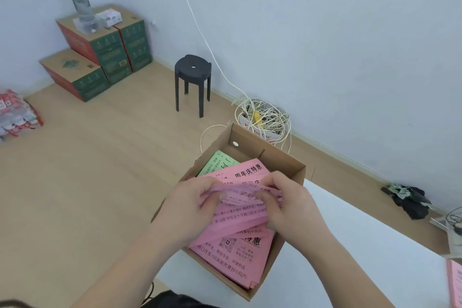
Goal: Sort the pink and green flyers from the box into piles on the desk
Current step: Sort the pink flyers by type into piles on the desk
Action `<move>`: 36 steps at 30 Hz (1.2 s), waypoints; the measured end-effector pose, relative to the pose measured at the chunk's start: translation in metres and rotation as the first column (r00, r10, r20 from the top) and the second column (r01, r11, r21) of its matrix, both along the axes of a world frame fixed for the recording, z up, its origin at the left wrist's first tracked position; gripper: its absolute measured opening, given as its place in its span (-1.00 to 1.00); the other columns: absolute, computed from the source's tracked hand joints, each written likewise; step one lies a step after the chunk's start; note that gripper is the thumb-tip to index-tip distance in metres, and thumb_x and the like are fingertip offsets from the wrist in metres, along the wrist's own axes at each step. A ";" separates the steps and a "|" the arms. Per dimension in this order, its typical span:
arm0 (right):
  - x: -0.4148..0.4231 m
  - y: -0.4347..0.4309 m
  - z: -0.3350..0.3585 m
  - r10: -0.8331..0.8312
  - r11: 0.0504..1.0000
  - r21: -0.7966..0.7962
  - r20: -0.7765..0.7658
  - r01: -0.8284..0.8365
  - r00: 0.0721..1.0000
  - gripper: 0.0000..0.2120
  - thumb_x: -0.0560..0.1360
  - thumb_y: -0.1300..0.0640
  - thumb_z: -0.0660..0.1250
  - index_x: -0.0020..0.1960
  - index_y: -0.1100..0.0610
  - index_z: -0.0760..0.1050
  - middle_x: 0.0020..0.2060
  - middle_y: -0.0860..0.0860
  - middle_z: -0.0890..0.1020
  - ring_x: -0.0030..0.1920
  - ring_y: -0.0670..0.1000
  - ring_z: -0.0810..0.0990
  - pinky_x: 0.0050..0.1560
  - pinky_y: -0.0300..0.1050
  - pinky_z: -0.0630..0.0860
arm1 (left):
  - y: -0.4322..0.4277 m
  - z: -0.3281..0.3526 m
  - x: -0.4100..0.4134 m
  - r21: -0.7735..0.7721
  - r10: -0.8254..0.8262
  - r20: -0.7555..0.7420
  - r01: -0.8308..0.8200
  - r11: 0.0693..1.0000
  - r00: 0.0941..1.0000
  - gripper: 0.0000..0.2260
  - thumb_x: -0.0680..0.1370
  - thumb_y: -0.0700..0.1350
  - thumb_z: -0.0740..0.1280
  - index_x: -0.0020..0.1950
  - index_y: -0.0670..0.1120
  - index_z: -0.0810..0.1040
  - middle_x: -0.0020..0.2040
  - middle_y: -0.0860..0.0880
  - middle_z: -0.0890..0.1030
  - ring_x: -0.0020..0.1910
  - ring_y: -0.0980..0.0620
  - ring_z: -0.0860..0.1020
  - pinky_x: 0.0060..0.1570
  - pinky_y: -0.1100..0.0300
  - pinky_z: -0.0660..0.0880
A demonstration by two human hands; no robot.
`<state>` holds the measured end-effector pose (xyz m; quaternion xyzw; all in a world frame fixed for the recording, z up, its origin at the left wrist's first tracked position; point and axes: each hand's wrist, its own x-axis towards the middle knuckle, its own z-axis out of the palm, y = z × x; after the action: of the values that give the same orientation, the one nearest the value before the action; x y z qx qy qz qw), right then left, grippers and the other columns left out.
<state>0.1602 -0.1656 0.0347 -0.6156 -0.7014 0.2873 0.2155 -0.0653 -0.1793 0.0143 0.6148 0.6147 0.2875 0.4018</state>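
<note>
Far off on the floor, at 10 o'clock from the hands, stacked cartons (pixel 105 50) carry a clear water bottle (pixel 81 2). A black stool (pixel 193 70) stands at 12 o'clock. The left hand (pixel 190 210) reaches into the open cardboard box (pixel 280 160), its fingers curled round the left edge of a sheaf of pink flyers (pixel 240 210). The sheaf lies between the two hands, with its top edge bent up. At its 11 o'clock, in the box's far corner, a green flyer (pixel 220 162) peeks out from under pink sheets. At its 6 o'clock a lower pink stack (pixel 232 255) lies flat against the box's near wall. The right hand (pixel 290 205), at 3 o'clock from the sheaf and close to the left hand, pinches the same top edge with curled fingers. Beyond the box at 1 o'clock a tangle of pale cable (pixel 262 117) lies by the wall. The box stands at the left end of the white tabletop (pixel 350 257), which runs toward 4 o'clock. A dark cloth (pixel 410 200) lies on the floor at 3 o'clock. At the far right a pink pile (pixel 456 282) lies on the tabletop, well apart from both hands.
</note>
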 end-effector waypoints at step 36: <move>0.023 -0.003 0.050 -0.528 0.848 -0.307 -0.562 0.433 0.636 -0.84 0.64 0.26 0.32 0.07 0.12 0.68 -0.10 0.04 0.77 -0.10 0.10 0.75 -0.13 0.04 0.67 | 0.017 0.034 0.028 -0.213 0.306 0.552 -0.224 0.951 0.775 -0.77 0.71 -0.06 0.25 0.04 -0.06 0.70 -0.08 -0.09 0.75 -0.16 -0.13 0.68 -0.02 -0.11 0.65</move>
<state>0.1832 -0.1688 0.0843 -0.6618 -0.3759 0.4568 0.4605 -0.0369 -0.1625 0.0485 0.3765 0.5617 0.4722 0.5655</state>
